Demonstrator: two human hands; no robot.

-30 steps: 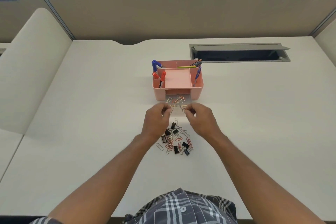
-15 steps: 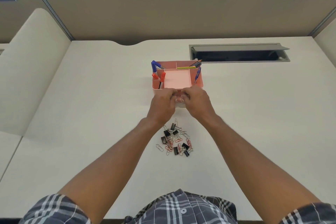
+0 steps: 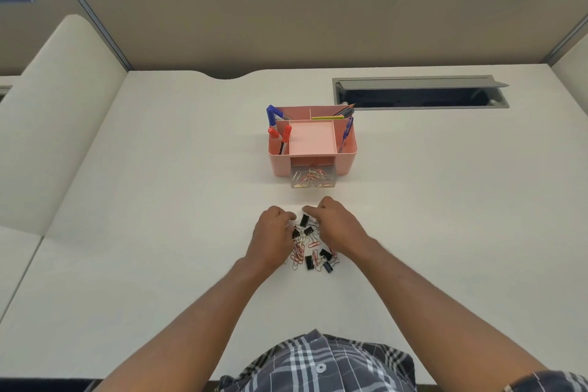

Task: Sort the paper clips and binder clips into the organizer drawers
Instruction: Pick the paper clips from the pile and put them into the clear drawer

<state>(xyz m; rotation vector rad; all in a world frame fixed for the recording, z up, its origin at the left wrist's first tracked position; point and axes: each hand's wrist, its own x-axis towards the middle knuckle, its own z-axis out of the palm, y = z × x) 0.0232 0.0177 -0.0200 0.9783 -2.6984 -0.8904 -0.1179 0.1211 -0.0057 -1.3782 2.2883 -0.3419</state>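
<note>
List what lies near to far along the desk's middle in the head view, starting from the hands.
Pile of paper clips and binder clips between the hands → clear drawer holding paper clips, pulled open → pink organizer → beige partition.

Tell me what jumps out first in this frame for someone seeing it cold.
The pink organizer at mid-desk, markers and pens standing in its side slots, its clear drawer pulled out in front and holding paper clips. Nearer the person, the left hand and right hand are down on either side of a mixed pile of clips, black binder clips among wire paper clips. Whether either hand grips anything cannot be told.
</note>
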